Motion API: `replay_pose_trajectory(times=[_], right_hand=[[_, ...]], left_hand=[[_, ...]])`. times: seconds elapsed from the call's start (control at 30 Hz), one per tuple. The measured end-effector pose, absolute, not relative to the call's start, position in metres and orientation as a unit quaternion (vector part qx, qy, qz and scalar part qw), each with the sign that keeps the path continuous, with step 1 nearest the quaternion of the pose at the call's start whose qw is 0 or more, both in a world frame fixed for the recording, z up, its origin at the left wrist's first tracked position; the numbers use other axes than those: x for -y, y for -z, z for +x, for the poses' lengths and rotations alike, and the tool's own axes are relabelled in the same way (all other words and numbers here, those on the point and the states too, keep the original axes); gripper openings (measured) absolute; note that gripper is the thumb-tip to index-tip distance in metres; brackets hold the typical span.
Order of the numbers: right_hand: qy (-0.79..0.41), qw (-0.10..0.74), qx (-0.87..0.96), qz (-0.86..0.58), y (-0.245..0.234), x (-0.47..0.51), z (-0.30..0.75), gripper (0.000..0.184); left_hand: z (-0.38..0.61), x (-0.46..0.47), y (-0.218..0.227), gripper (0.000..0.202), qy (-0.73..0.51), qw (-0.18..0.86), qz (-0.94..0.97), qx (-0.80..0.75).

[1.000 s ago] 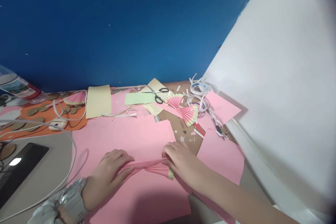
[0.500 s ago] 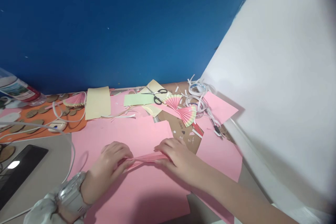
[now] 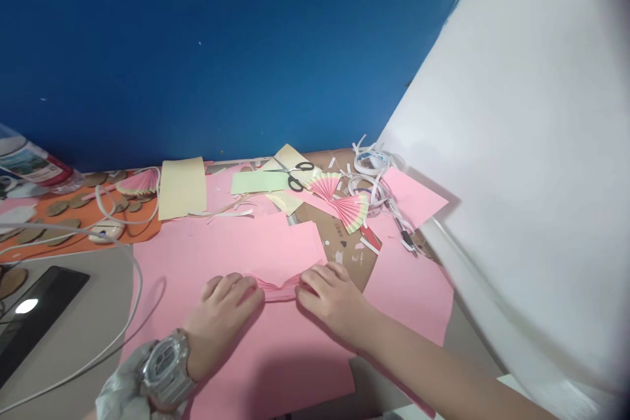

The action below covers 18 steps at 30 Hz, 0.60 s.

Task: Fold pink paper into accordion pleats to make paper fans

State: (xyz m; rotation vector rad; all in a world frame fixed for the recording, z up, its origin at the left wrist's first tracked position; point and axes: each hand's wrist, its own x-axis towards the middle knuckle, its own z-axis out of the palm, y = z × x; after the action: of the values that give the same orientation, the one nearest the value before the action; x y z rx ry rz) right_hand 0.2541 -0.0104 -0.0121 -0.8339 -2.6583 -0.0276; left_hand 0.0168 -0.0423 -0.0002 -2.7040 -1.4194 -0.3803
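Note:
A narrow strip of pleated pink paper [image 3: 279, 290] lies between my two hands, its layers spreading a little along the far edge. My left hand [image 3: 231, 302], with a clear digital watch on its wrist, has its fingers closed on the strip's left end. Around the right end my right hand [image 3: 327, 292] is closed too, fingers bent over it. Both ends of the strip are hidden under the fingers. Beneath the hands is a large pink sheet [image 3: 266, 367].
Farther back lie scissors [image 3: 295, 177], a green paper piece [image 3: 258, 182], a yellow sheet [image 3: 183, 189] and a pink-and-yellow pleated bow [image 3: 339, 202]. White paper strips [image 3: 369, 193] tangle at right. A black phone [image 3: 39, 315] and a white cable [image 3: 136, 269] are at left.
My left hand has turned over, palm down, with the watch face now showing, and moved slightly right. The pleated paper has come down flatter toward the sheet, and its folds spread at the far edge.

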Motion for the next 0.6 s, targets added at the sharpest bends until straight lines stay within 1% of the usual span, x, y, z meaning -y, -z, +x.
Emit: replay_pose_trajectory(times=[0.2,0.47,0.6], right_hand=[[-0.007,0.145,0.942,-0.302,0.015,0.022,0.257,0.015],[-0.010,0.149,0.933,-0.326,0.019,0.034,0.251,0.017],[-0.030,0.152,0.925,-0.346,0.014,0.035,0.251,0.013]], left_hand=[[0.023,0.057,0.008,0.020,0.106,-0.001,-0.886,0.451],[0.039,0.060,0.020,0.026,0.108,-0.034,-0.893,0.436],[0.038,0.060,0.021,0.028,0.108,-0.034,-0.890,0.441]])
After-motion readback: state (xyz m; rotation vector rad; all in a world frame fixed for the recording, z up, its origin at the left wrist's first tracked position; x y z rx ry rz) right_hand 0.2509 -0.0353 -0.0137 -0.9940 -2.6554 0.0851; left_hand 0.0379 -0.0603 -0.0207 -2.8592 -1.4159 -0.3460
